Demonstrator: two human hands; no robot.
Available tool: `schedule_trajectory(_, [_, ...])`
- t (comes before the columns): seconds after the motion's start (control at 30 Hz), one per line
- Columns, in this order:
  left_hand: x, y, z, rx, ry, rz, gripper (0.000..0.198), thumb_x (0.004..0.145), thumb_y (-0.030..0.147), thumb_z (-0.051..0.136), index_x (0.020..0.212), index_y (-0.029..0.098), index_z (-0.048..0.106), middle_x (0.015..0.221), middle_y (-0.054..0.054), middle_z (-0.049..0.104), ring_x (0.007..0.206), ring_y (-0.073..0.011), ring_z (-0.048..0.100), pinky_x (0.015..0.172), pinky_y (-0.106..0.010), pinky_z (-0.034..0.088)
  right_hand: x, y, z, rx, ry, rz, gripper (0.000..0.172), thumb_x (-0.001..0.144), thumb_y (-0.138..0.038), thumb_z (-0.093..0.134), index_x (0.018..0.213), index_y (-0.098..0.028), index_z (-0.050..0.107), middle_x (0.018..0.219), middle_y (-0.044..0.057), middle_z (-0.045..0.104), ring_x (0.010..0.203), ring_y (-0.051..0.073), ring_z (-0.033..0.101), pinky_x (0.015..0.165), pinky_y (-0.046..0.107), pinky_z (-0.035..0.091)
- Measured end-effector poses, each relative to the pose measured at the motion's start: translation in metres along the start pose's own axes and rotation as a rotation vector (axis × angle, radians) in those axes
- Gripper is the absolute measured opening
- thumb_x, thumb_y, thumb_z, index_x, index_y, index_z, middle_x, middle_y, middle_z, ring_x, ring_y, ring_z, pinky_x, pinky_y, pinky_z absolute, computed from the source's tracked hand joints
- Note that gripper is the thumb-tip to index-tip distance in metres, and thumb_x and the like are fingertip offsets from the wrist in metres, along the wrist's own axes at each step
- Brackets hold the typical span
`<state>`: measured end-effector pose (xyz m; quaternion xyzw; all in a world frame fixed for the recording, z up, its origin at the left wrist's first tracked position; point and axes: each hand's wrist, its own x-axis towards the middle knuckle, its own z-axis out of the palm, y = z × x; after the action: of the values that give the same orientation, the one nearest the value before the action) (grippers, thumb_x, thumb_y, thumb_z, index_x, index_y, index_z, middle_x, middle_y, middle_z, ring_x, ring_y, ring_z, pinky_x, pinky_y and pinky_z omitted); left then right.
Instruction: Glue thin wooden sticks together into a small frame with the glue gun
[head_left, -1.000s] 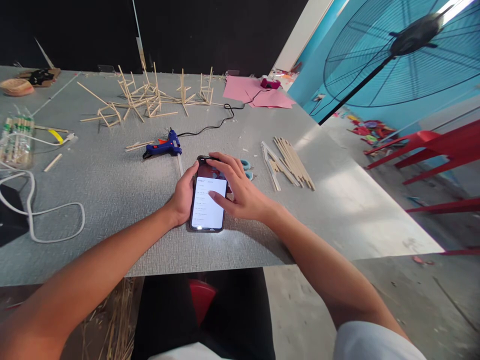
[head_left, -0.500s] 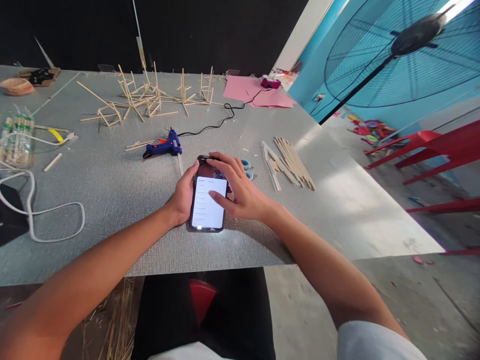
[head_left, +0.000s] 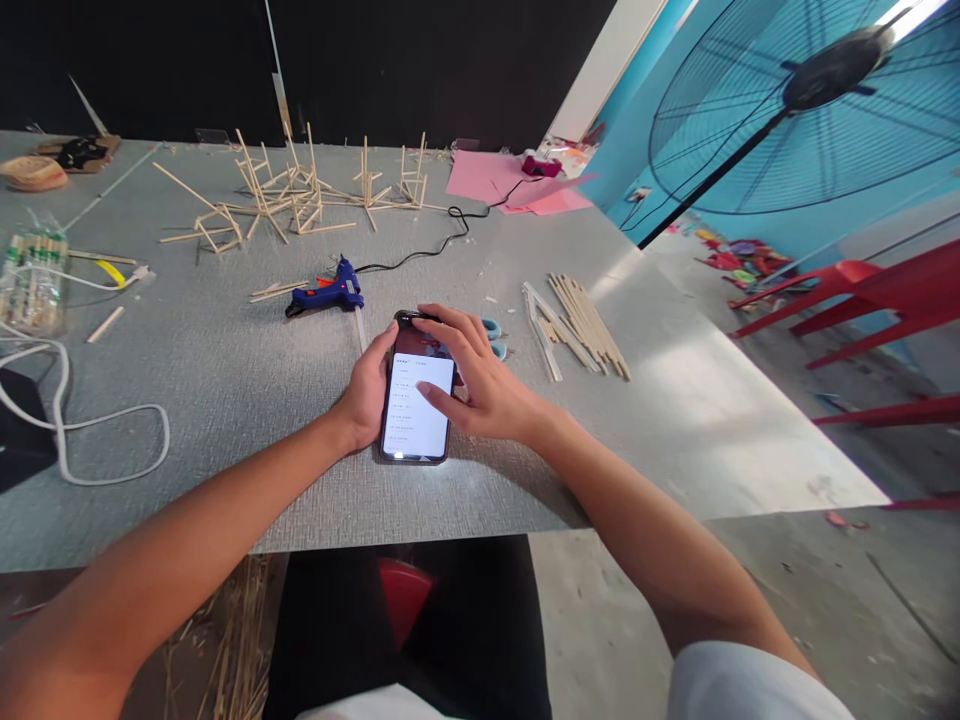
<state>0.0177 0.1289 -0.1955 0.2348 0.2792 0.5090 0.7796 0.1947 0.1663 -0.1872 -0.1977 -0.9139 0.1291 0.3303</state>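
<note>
A smartphone [head_left: 416, 405] with a lit white list on its screen is held just above the table's front part. My left hand [head_left: 366, 392] is closed round its left side, the thumb along the edge and the other fingers hidden underneath. Across the upper right side lies my right hand [head_left: 480, 385], fingers curved over the phone's top and edge, thumb on the screen. Just beyond the phone, a blue hot glue gun [head_left: 330, 288] rests with a glue stick below its grip. Scissors with light blue handles [head_left: 495, 338] are partly hidden behind my right hand.
Thin wooden stick frames [head_left: 292, 195] stand at the back. Loose sticks [head_left: 589, 325] lie on the right, pink paper [head_left: 487, 178] behind. At left are a white cable [head_left: 112, 475] and bagged sticks [head_left: 34, 275]. A large fan [head_left: 832, 75] stands beyond the table.
The pink paper's right end has shifted and lifted slightly. Both hands and the phone keep the same place, with the thumb still on the screen.
</note>
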Motion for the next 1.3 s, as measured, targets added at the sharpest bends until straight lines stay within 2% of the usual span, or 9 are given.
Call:
schedule_trajectory(0.7, [0.0004, 0.0004, -0.0015, -0.001, 0.031, -0.034, 0.056, 0.1, 0.063, 0.047, 0.109, 0.016, 0.076, 0.094, -0.011, 0.077, 0.093, -0.0301, 0.075, 0.082, -0.04, 0.059, 0.0013, -0.0025, -0.0018, 0.008, -0.003, 0.01, 0.055, 0.105, -0.031, 0.05, 0.158, -0.024, 0.034, 0.161, 0.018, 0.039, 0.149, 0.034, 0.039, 0.123, 0.064, 0.038])
schedule_trajectory(1.0, [-0.0005, 0.0011, 0.0006, -0.007, 0.008, -0.068, 0.059, 0.099, 0.065, 0.045, 0.118, 0.017, 0.074, 0.091, -0.01, 0.077, 0.087, -0.0298, 0.076, 0.078, -0.041, 0.06, 0.0008, -0.0009, -0.0008, 0.032, 0.016, 0.017, 0.049, 0.107, -0.022, 0.039, 0.156, -0.025, 0.037, 0.159, 0.017, 0.042, 0.147, 0.032, 0.041, 0.122, 0.064, 0.039])
schedule_trajectory(1.3, [0.0015, -0.0025, -0.007, -0.006, -0.077, -0.106, 0.063, 0.094, 0.072, 0.048, 0.116, 0.019, 0.075, 0.091, -0.012, 0.078, 0.091, -0.0348, 0.076, 0.078, -0.046, 0.062, 0.0014, 0.0011, -0.0022, 0.039, 0.036, 0.021, 0.051, 0.107, -0.018, 0.034, 0.156, -0.03, 0.039, 0.156, 0.015, 0.047, 0.145, 0.032, 0.046, 0.119, 0.064, 0.042])
